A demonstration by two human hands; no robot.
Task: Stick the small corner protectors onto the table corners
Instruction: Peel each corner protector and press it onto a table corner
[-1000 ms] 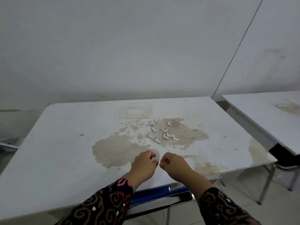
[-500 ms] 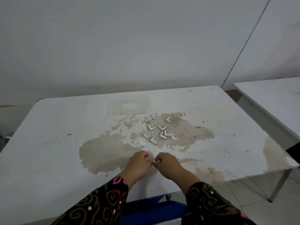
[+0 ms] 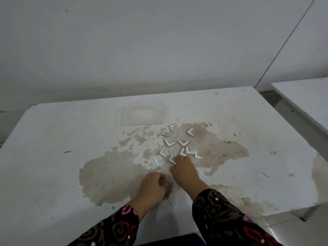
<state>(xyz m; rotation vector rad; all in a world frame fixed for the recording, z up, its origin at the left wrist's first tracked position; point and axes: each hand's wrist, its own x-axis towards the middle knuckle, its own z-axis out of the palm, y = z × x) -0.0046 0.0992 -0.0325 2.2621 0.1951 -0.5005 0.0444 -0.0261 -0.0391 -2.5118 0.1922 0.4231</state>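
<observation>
Several small white L-shaped corner protectors (image 3: pixel 183 143) lie loose on the middle of the stained white table (image 3: pixel 53 157). My right hand (image 3: pixel 183 172) reaches forward to the near edge of that pile, its fingertips touching one protector (image 3: pixel 171 159). My left hand (image 3: pixel 153 186) rests nearer to me on the brown stain, fingers curled inward; whatever it may hold is hidden. A small flat white strip (image 3: pixel 157 161) lies just left of my right fingertips.
A clear plastic box (image 3: pixel 142 114) stands behind the pile. The table's far right corner (image 3: pixel 251 88) and near right edge (image 3: pixel 319 201) are in view. A second white table (image 3: pixel 305 96) stands to the right across a narrow gap. A white wall rises behind.
The hands were pinched together over a small white piece; they have now parted. My right hand has moved forward to the pile while the left stays back. The view has tilted down.
</observation>
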